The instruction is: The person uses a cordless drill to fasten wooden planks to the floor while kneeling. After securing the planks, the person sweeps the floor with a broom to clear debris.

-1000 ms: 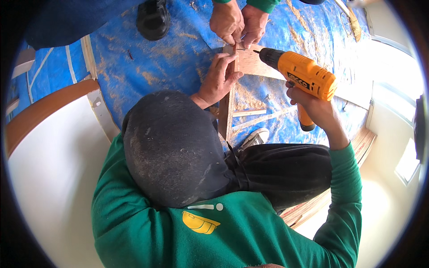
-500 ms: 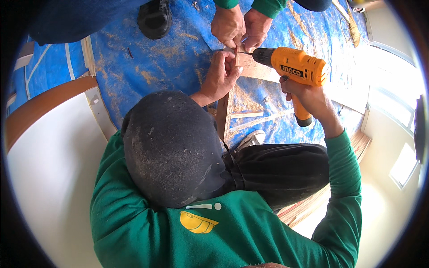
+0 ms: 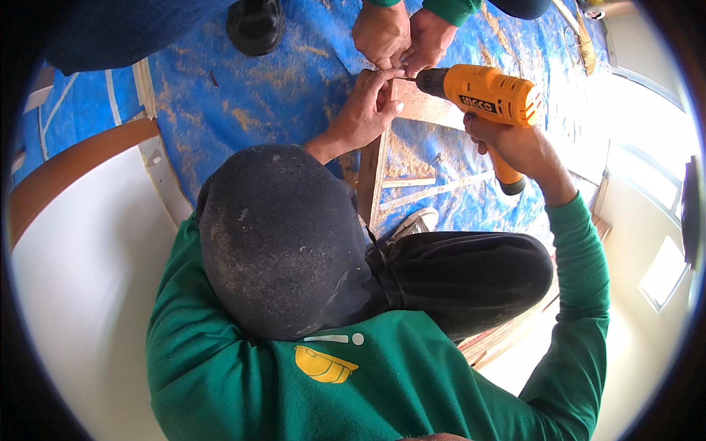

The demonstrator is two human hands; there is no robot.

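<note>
My right hand (image 3: 515,147) is wrapped around the grip of an orange cordless drill (image 3: 494,95), held level with its black chuck to the left. The drill's thin bit meets the end of a wooden strip (image 3: 373,170). On the other side of that joint my left hand (image 3: 360,114) pinches the strip's end, thumb and fingers closed around it. Another person's two hands (image 3: 404,37), in green sleeves, press on the same corner from the far side. A flat wooden board (image 3: 437,110) runs right from the corner, partly behind the drill. The exact bit tip is hidden among the fingers.
A blue tarp (image 3: 272,95) strewn with sawdust covers the floor. At left stands a white panel (image 3: 88,272) with a brown edge. A loose thin strip (image 3: 408,182) lies near my shoe (image 3: 418,222). The other person's black shoe (image 3: 254,26) is at the top.
The drill and my right hand have shifted slightly up, the drill's battery end swinging right. My left fingers have moved up toward the bit. The other person's hands have moved slightly right.
</note>
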